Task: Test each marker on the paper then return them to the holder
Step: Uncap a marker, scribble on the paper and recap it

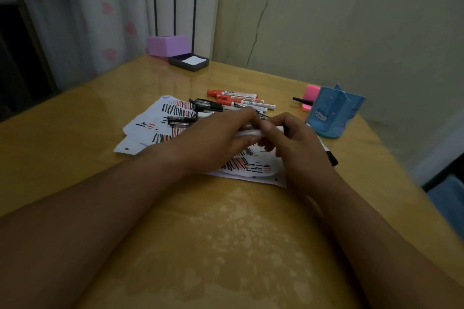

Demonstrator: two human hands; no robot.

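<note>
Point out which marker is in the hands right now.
The white-barrelled marker, gripped by the left hand and right hand over the paper. The red-capped markers and black markers lie flat behind it.

White paper sheets (150, 118) marked with short red and black strokes lie overlapped on the counter (75, 158). A white-barrelled marker (247, 133) lies roughly level above them, gripped by the left hand (221, 140) and the right hand (298, 144). Several red-capped white markers (232, 94) lie side by side just beyond the paper, and black pens (206, 104) rest on its far part. A black-ended marker (331, 157) juts out from under the right hand. The blue plastic holder (334, 113), printed with a cartoon face, stands upright to the right.
</note>
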